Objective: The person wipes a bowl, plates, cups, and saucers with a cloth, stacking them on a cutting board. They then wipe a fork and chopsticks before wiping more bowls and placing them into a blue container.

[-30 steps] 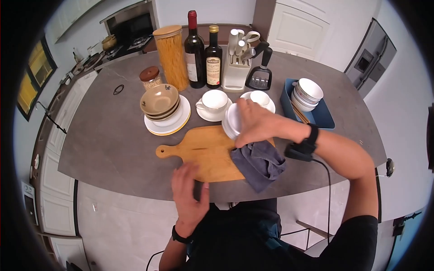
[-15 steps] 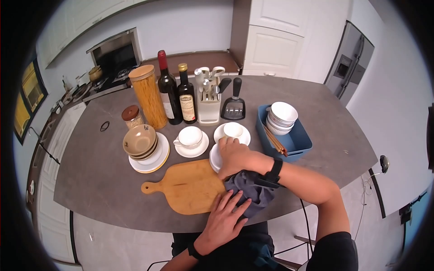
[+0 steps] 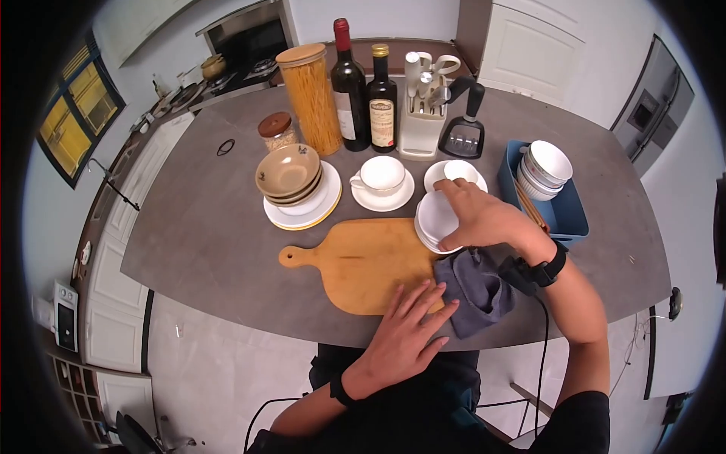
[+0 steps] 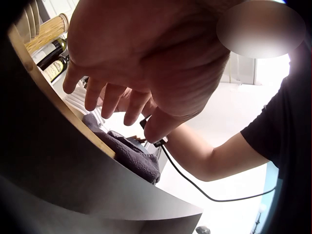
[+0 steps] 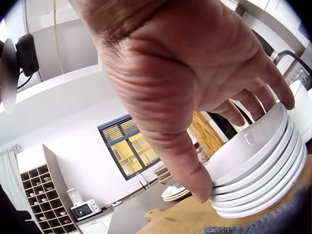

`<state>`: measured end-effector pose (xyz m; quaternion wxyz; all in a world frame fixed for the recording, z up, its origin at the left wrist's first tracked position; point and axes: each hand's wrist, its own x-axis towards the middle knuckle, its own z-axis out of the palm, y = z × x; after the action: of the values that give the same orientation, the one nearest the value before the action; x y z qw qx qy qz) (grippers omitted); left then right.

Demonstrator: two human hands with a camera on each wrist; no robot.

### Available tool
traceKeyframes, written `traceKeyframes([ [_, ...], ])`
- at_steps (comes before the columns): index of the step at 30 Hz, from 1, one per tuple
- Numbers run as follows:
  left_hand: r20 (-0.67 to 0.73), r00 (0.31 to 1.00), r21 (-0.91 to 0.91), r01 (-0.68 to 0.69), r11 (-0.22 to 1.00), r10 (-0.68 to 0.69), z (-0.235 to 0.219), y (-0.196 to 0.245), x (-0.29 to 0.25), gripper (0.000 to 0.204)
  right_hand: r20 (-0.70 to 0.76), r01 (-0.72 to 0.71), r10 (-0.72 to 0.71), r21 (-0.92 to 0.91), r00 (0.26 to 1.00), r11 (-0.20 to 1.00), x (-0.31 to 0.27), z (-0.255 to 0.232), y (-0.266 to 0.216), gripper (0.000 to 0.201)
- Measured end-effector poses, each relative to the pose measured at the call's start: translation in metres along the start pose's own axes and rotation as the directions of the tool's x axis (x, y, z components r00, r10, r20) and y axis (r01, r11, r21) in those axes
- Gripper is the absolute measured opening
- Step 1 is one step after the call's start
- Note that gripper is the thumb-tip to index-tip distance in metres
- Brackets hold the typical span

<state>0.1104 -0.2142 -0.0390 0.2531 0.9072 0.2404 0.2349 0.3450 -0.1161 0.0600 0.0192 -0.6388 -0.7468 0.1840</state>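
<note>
My right hand (image 3: 488, 216) spans a stack of small white dishes (image 3: 432, 219) from above. In the right wrist view, its thumb lies on the near rim of the dishes (image 5: 253, 180) and its fingers reach the far rim. The stack overlaps the right end of the wooden cutting board (image 3: 363, 261). My left hand (image 3: 401, 337) lies with fingers spread over the board's front right edge, beside a crumpled grey cloth (image 3: 480, 295). In the left wrist view its palm (image 4: 141, 53) shows nothing in it. A white cup (image 3: 461, 172) on a saucer stands just behind the dishes.
Behind the board stand another white cup (image 3: 382, 174) and brown bowls (image 3: 287, 172) on plates. A spaghetti jar (image 3: 310, 102), two bottles and a knife block (image 3: 422, 129) line the back. At right, a blue bin (image 3: 571, 216) holds white bowls and chopsticks.
My left hand has moved right along the board's front edge to beside the cloth. My right hand stays at the white dishes, which were blurred at first. The head view has shifted.
</note>
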Motion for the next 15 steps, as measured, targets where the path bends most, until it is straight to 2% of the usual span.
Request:
traceKeyframes([
  [2,-0.031,0.999,-0.017,0.017,1.0,-0.017,-0.008,-0.003,-0.004,0.054,-0.013,0.014,-0.014,0.001,1.0,1.0,-0.002,0.001,-0.002,0.101],
  [5,-0.092,0.994,-0.043,0.048,0.998,-0.051,-0.017,-0.007,-0.008,0.053,-0.127,0.095,-0.097,-0.023,0.987,0.995,-0.008,0.009,0.0,0.095],
  [9,-0.177,0.981,-0.065,0.064,0.996,-0.075,-0.023,-0.012,-0.011,0.052,-0.168,0.079,-0.083,-0.03,0.982,0.996,-0.015,0.014,-0.008,0.093],
  [11,-0.2,0.976,-0.076,0.069,0.995,-0.083,-0.024,-0.014,-0.012,0.052,-0.236,0.088,-0.082,0.012,0.968,0.996,-0.018,0.014,-0.011,0.092],
  [15,-0.25,0.964,-0.092,0.064,0.994,-0.085,-0.028,-0.016,-0.013,0.054,-0.249,0.09,-0.08,0.03,0.965,0.995,-0.024,0.005,-0.021,0.089],
])
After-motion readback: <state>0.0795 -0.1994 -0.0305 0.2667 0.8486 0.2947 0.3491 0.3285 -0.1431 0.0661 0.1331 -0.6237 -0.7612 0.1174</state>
